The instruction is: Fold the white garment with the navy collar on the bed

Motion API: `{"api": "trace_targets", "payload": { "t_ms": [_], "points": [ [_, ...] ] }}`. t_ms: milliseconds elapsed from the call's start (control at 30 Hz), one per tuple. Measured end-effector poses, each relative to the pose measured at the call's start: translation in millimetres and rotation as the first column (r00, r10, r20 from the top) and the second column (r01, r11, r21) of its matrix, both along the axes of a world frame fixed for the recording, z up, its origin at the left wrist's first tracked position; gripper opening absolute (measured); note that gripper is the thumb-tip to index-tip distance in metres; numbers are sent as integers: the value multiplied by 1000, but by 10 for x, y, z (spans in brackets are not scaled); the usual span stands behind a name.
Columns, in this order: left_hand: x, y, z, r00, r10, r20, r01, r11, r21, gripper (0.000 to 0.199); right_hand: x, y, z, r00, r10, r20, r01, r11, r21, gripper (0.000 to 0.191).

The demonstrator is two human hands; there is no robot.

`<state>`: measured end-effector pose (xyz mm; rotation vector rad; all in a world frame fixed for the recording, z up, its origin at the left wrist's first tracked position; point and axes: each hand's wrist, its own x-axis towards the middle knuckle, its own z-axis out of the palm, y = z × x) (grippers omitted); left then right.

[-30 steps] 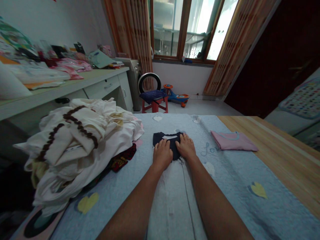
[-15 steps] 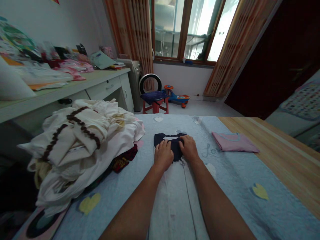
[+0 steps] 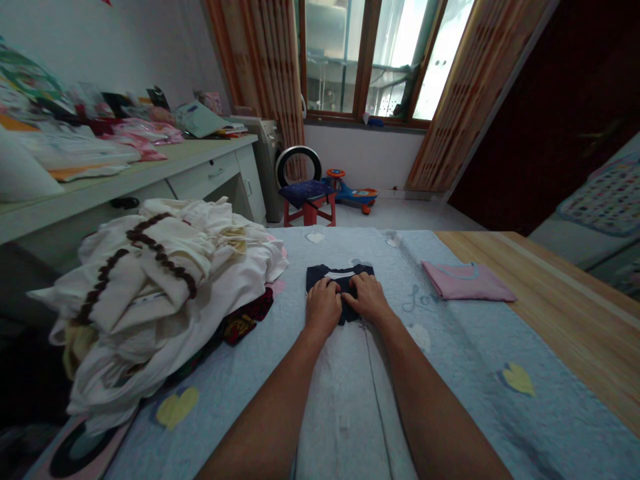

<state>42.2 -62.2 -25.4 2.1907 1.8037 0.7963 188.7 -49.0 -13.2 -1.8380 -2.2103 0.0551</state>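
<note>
A small dark navy garment with a white strip near its neckline lies folded on the light blue cloth. My left hand rests on its left part, fingers bent and pressed on the fabric. My right hand lies on its right part, thumb reaching toward the left hand, fingers curled on the fabric. Whether either hand pinches the fabric is hard to tell. To the right sits a folded pink garment with blue trim.
A big heap of white clothes with brown trim covers the left side, dark red fabric under its edge. Bare wood shows at right. Beyond stand a cluttered desk, a red stool and a toy car.
My right hand has shifted slightly left across the navy garment, closer to my left hand. The left hand has stayed nearly in place. The whole view has moved a little.
</note>
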Motion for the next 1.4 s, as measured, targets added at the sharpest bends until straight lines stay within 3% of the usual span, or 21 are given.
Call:
{"api": "trace_targets", "payload": {
  "t_ms": [200, 400, 733, 967, 1400],
  "points": [
    [-15, -10, 10, 999, 37, -1, -37, 999, -4, 23, -36, -42, 19, 1000, -20, 13, 20, 1000, -2, 37],
    [-17, -14, 27, 999, 40, -3, -40, 999, 2, 25, -37, -30, -21, 999, -51, -17, 51, 999, 8, 29],
    [-15, 8, 5, 999, 40, -8, -40, 999, 22, 20, -39, -42, -20, 998, -65, -15, 64, 996, -56, 35],
    [-6, -29, 53, 999, 34, 1, -34, 999, 26, 15, 76, -23, -45, 997, 48, -62, -58, 985, -163, 30],
    [-43, -17, 23, 1000, 0, -26, 1, 999, 39, 13, 8, -185, -183, 993, 38, -110, -41, 999, -31, 39]
  ]
}}
